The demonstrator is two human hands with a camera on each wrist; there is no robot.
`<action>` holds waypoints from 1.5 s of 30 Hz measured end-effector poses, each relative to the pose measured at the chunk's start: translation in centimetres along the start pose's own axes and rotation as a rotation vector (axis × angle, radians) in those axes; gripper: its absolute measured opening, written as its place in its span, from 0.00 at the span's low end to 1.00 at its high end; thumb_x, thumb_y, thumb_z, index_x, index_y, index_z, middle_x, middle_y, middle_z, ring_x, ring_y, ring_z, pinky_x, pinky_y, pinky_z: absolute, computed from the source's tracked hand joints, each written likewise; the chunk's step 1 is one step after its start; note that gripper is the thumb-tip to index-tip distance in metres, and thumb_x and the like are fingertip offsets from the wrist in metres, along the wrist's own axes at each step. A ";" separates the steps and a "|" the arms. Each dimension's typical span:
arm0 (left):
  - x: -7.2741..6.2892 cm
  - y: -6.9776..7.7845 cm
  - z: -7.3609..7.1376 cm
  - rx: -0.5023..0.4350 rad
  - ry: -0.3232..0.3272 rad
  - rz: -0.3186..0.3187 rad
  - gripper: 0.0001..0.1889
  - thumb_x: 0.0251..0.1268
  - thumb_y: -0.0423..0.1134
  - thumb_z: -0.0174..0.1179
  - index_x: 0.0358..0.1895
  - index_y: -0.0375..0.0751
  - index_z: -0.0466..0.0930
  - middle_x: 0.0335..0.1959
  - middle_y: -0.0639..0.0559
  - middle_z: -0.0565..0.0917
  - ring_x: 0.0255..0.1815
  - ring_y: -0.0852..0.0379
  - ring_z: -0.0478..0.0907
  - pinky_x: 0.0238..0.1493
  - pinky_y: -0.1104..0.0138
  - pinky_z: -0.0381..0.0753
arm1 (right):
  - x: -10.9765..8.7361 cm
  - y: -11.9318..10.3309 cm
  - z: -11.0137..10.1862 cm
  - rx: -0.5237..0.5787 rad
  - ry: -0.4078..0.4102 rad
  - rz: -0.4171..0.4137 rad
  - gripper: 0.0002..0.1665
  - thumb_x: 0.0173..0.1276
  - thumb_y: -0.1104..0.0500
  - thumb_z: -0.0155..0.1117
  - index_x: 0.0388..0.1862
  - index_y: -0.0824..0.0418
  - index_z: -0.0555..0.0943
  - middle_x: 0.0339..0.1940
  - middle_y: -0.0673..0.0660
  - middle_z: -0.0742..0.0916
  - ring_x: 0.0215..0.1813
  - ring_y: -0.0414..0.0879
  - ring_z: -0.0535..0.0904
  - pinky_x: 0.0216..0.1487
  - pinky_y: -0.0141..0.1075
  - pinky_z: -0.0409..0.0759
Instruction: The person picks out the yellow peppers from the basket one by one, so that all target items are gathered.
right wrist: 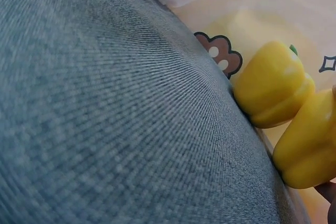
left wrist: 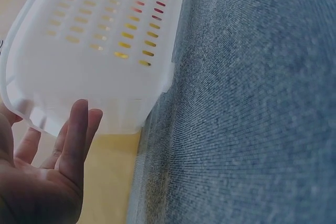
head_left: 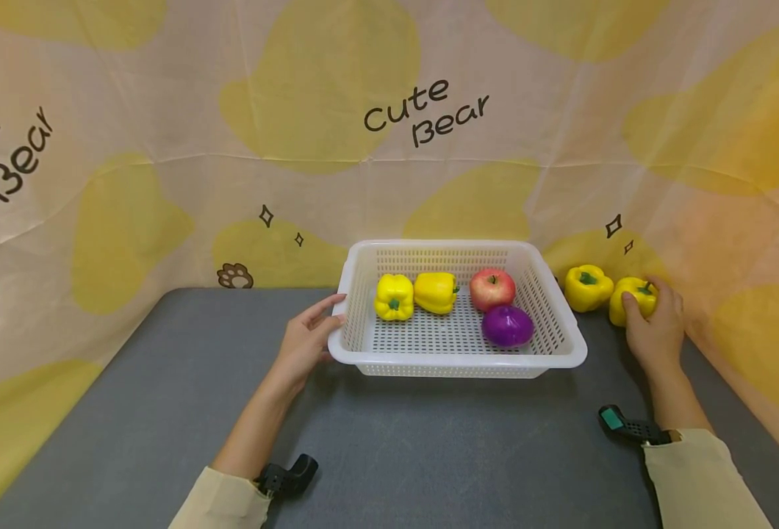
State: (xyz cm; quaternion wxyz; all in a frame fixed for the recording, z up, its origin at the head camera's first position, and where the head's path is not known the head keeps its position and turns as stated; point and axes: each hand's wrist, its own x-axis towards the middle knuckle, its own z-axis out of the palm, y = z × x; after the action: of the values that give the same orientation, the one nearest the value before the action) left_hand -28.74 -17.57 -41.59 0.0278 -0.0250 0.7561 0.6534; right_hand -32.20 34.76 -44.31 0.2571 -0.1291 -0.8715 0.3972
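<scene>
My left hand (head_left: 302, 344) holds the left rim of a white plastic basket (head_left: 452, 360), its thumb over the edge and its other fingers against the outer wall (left wrist: 89, 77). Two yellow bell peppers, one upright (head_left: 394, 297) and one on its side (head_left: 435, 292), lie in the basket's left half. A red apple (head_left: 492, 289) and a shiny purple, onion-like vegetable (head_left: 508, 326) lie in the right half. Out to the right, my right hand (head_left: 657, 334) grips a yellow bell pepper (right wrist: 307, 142) between thumb and fingers. Another yellow bell pepper (head_left: 588, 288) sits just left of it.
The grey cloth-covered table (head_left: 456, 448) carries the basket and the loose peppers. Behind it hangs a pale curtain (head_left: 323, 176) with yellow patches and lettering, close to the peppers at the right edge. A black device is strapped on each wrist.
</scene>
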 end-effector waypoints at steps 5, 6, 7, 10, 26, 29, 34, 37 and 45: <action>-0.1 0.2 0.1 0.004 0.003 -0.006 0.23 0.74 0.44 0.57 0.71 0.58 0.73 0.62 0.40 0.82 0.38 0.55 0.88 0.36 0.60 0.88 | 0.1 0.2 -0.2 -0.013 -0.025 -0.031 0.35 0.80 0.51 0.48 0.79 0.63 0.58 0.75 0.74 0.63 0.72 0.71 0.59 0.72 0.66 0.56; -0.1 0.2 0.1 0.005 0.002 -0.006 0.23 0.74 0.44 0.57 0.71 0.58 0.73 0.62 0.40 0.82 0.37 0.55 0.88 0.35 0.60 0.88 | 0.1 0.2 -0.2 -0.015 -0.028 -0.044 0.34 0.80 0.51 0.48 0.79 0.64 0.58 0.74 0.75 0.64 0.72 0.72 0.59 0.72 0.66 0.56; -0.1 0.2 0.1 0.005 0.001 -0.006 0.24 0.74 0.43 0.57 0.71 0.57 0.73 0.62 0.40 0.82 0.37 0.55 0.87 0.35 0.61 0.87 | 0.1 0.3 -0.2 -0.015 -0.029 -0.057 0.34 0.80 0.52 0.48 0.78 0.65 0.58 0.74 0.76 0.64 0.72 0.72 0.58 0.71 0.66 0.56; -0.1 0.2 0.1 0.006 0.000 -0.006 0.24 0.74 0.43 0.57 0.71 0.57 0.73 0.63 0.40 0.82 0.37 0.56 0.87 0.34 0.62 0.87 | 0.1 0.4 -0.2 -0.013 -0.027 -0.087 0.33 0.80 0.53 0.48 0.78 0.66 0.58 0.73 0.76 0.64 0.71 0.72 0.58 0.71 0.67 0.56; 0.0 0.1 0.0 -0.024 0.005 0.001 0.23 0.73 0.41 0.57 0.70 0.54 0.74 0.62 0.37 0.82 0.33 0.58 0.86 0.31 0.64 0.85 | 0.1 0.5 -0.6 -0.005 0.024 -0.002 0.36 0.79 0.49 0.51 0.81 0.57 0.59 0.81 0.68 0.61 0.80 0.68 0.54 0.79 0.65 0.50; 0.0 0.2 0.0 -0.024 0.000 -0.004 0.23 0.73 0.41 0.57 0.70 0.54 0.74 0.62 0.36 0.81 0.34 0.58 0.86 0.31 0.64 0.85 | 0.1 0.6 -0.6 -0.009 0.025 -0.010 0.35 0.80 0.50 0.50 0.81 0.58 0.58 0.82 0.68 0.60 0.81 0.69 0.52 0.80 0.64 0.47; 0.0 0.2 0.0 -0.022 -0.002 -0.005 0.23 0.73 0.41 0.57 0.70 0.54 0.73 0.63 0.37 0.81 0.34 0.58 0.86 0.32 0.64 0.85 | 0.1 0.8 -0.6 -0.067 0.006 0.005 0.35 0.81 0.48 0.44 0.83 0.54 0.55 0.83 0.68 0.55 0.81 0.72 0.49 0.78 0.68 0.47; 0.0 0.2 0.0 -0.023 -0.003 -0.001 0.23 0.73 0.41 0.57 0.70 0.54 0.74 0.62 0.36 0.81 0.34 0.58 0.86 0.31 0.64 0.85 | 0.1 0.8 -0.6 -0.085 0.016 0.017 0.35 0.81 0.46 0.44 0.83 0.51 0.55 0.82 0.68 0.56 0.80 0.72 0.50 0.77 0.68 0.49; 0.0 0.2 0.0 -0.034 -0.004 0.001 0.23 0.73 0.40 0.57 0.70 0.54 0.74 0.62 0.35 0.81 0.34 0.57 0.87 0.31 0.64 0.86 | 0.1 0.5 -0.6 -0.047 0.033 0.017 0.35 0.80 0.49 0.47 0.82 0.56 0.57 0.81 0.67 0.60 0.81 0.68 0.53 0.79 0.65 0.51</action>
State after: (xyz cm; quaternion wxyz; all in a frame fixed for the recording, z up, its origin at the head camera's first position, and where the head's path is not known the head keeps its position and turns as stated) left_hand -28.77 -17.54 -41.43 0.0283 -0.0238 0.7449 0.6661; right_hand -31.95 35.54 -44.36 0.2650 -0.1488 -0.8751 0.3767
